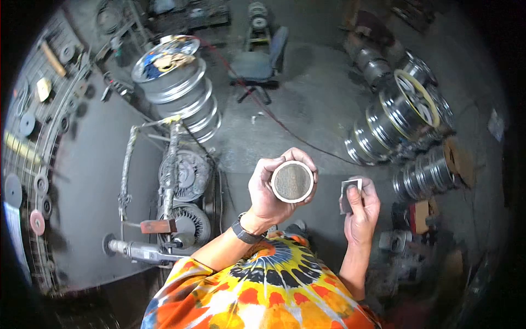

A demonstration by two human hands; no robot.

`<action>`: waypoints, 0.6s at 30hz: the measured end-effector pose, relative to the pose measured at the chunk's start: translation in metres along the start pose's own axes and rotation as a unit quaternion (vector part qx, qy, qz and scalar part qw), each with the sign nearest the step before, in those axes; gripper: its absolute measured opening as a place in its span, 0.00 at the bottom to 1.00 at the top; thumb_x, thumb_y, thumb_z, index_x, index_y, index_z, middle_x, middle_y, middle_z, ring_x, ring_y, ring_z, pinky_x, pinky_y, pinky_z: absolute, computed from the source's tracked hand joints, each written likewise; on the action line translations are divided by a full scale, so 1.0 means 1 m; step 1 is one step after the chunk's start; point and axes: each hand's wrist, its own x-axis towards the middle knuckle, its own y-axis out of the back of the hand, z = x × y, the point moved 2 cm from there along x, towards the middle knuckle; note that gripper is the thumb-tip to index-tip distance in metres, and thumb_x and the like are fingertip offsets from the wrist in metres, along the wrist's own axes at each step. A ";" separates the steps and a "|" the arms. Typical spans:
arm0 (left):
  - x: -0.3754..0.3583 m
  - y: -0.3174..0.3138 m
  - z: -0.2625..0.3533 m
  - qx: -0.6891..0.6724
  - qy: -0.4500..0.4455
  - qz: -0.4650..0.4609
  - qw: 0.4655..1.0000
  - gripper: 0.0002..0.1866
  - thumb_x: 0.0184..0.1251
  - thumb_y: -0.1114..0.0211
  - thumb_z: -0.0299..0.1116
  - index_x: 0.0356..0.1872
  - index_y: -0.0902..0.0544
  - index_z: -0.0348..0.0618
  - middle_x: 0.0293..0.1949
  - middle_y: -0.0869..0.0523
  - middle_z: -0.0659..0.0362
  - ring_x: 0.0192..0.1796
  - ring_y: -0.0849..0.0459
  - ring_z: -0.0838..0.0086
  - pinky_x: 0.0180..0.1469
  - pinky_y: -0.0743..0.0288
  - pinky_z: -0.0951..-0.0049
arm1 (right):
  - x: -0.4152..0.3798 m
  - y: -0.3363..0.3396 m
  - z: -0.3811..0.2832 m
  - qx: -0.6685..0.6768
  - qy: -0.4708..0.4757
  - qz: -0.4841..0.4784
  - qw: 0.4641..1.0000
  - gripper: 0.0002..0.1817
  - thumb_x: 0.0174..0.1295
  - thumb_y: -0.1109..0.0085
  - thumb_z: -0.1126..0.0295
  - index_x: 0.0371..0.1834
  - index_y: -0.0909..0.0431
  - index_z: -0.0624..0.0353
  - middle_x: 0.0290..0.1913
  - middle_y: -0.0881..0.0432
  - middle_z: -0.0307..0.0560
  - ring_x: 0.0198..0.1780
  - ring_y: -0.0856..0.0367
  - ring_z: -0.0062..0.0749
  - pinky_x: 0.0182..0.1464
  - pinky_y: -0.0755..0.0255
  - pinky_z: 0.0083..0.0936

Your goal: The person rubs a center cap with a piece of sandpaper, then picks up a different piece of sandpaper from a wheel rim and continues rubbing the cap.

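My left hand, with a dark watch at its wrist, wraps round a cylindrical piece in front of my chest. Its round end faces up, with a pale rim around a grey-brown, streaked middle. To the right, apart from it, my right hand pinches a small folded square of sandpaper under the thumb. The sheet is dark grey with a lighter edge. The lower part of the cylindrical piece is hidden by my left fingers.
A stack of metal wheel rims stands at the upper left; more rims lean at the right. A grinding machine is by my left arm. A red hose crosses the floor behind a low seat. Abrasive discs hang at far left.
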 end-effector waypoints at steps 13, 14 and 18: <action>0.029 0.048 0.085 -0.008 -0.218 0.126 0.968 0.29 0.79 0.56 0.52 0.42 0.20 0.31 0.33 0.17 0.49 0.24 0.22 0.65 0.25 0.29 0.68 | 0.133 -0.158 0.042 0.086 -0.114 -0.320 0.937 0.07 0.73 0.34 0.76 0.49 0.21 0.60 0.37 0.19 0.30 0.37 0.27 0.09 0.41 0.35 0.11; 0.036 0.051 0.092 -0.018 -0.234 0.138 0.962 0.29 0.79 0.56 0.52 0.42 0.19 0.32 0.32 0.15 0.49 0.24 0.20 0.65 0.26 0.27 0.69 | 0.145 -0.169 0.046 0.086 -0.121 -0.328 0.933 0.07 0.73 0.34 0.76 0.49 0.21 0.59 0.37 0.20 0.30 0.36 0.28 0.09 0.40 0.36 0.11; 0.066 0.064 0.125 0.008 -0.277 0.165 0.946 0.28 0.78 0.55 0.52 0.44 0.20 0.32 0.32 0.15 0.49 0.25 0.19 0.65 0.26 0.28 0.69 | 0.195 -0.211 0.059 0.096 -0.125 -0.372 0.915 0.08 0.73 0.34 0.75 0.50 0.22 0.60 0.36 0.21 0.28 0.35 0.30 0.07 0.38 0.39 0.10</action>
